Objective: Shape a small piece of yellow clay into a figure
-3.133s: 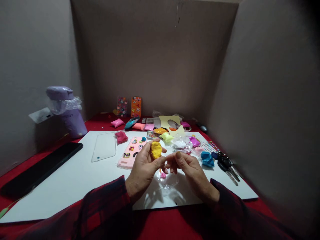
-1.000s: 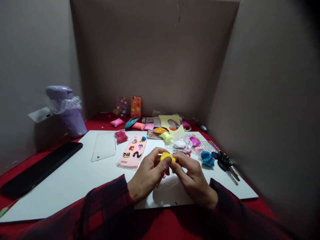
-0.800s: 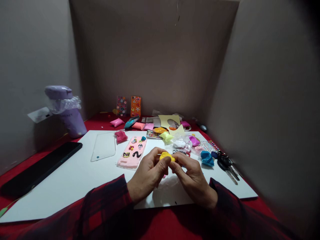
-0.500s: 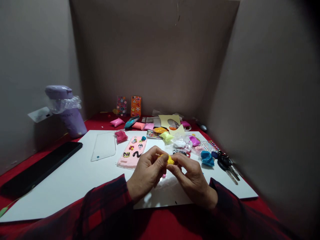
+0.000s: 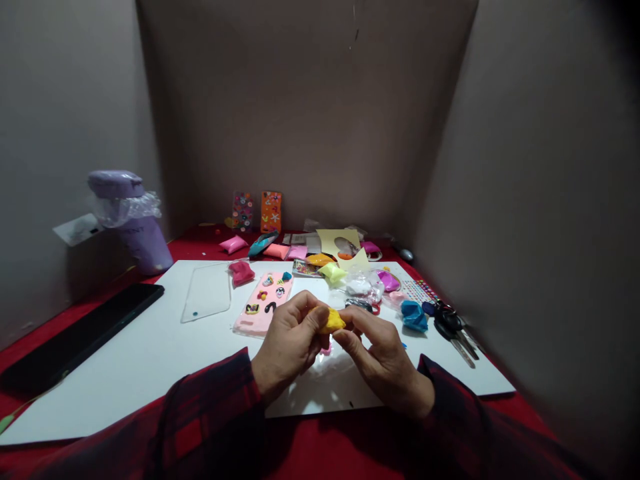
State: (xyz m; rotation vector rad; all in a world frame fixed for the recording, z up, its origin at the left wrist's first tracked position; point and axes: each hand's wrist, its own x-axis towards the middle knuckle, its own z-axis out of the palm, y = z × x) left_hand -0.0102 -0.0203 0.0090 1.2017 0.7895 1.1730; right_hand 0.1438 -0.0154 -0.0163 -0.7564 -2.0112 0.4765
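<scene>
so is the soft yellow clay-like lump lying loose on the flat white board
No, the yellow lump is pinched in the grip of the left hand, with the right hand at its other end.

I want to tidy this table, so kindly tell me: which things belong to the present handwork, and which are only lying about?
In the work: yellow lump, held between left hand and right hand; likely also the decorated pink case and blue packet.

Apparently just lying about: lidded purple container, keys, flat black slab.

Craft table [image 5: 207,243] with decorated phone cases [image 5: 271,212]
</scene>
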